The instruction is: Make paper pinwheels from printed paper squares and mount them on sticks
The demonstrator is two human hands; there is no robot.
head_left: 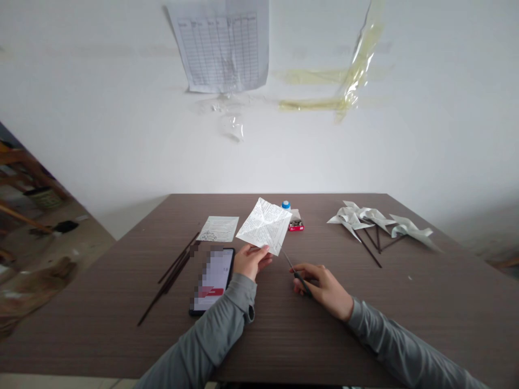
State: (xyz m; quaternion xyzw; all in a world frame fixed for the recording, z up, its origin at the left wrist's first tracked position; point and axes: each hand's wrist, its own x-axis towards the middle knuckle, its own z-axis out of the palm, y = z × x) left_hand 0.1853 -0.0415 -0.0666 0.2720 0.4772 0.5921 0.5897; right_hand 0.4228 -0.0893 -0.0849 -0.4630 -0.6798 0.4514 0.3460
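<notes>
We are pinching a folded paper square at its bottom corner, between the thumb and fingers of our left hand. Our right hand is curling closed around a small pair of scissors. The thin blades are pressed together and are pointing up at the paper square, and they are near it but not touching it.

Just below the paper square, a phone with a blurry screen is lying under our left hand. To the left of the paper square, a flat sheet of paper is resting on the brown table. Farther left and lower down, thin dark sticks are lying in a bunch. Just behind the paper square, a bottle with a blue cap is standing beside a little red box. Far to the right of the paper square, paper pinwheels on dark sticks are lying in a pile.
</notes>
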